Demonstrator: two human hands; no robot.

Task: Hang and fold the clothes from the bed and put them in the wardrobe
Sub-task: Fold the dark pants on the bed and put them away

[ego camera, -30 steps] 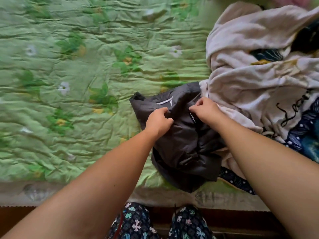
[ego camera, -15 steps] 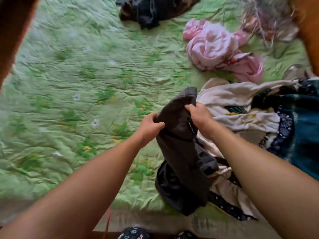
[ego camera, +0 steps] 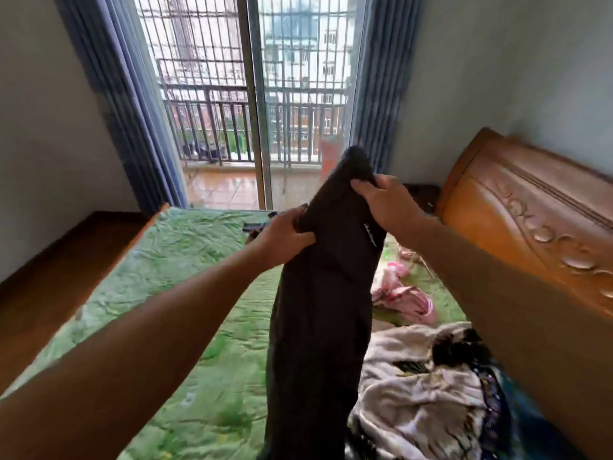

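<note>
Dark garment (ego camera: 325, 293) now lifted off the bed (ego camera: 185, 293), hanging; left hand (ego camera: 282, 237) and right hand (ego camera: 384, 204) are gripping its top (possibly trousers).

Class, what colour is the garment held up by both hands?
The garment is dark grey; the head view shows it best.

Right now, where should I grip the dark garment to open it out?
Probably the top edge's two ends, one from each side: the dark garment hangs bunched in a narrow column, left hand and right hand gripping close together at its top.
</note>
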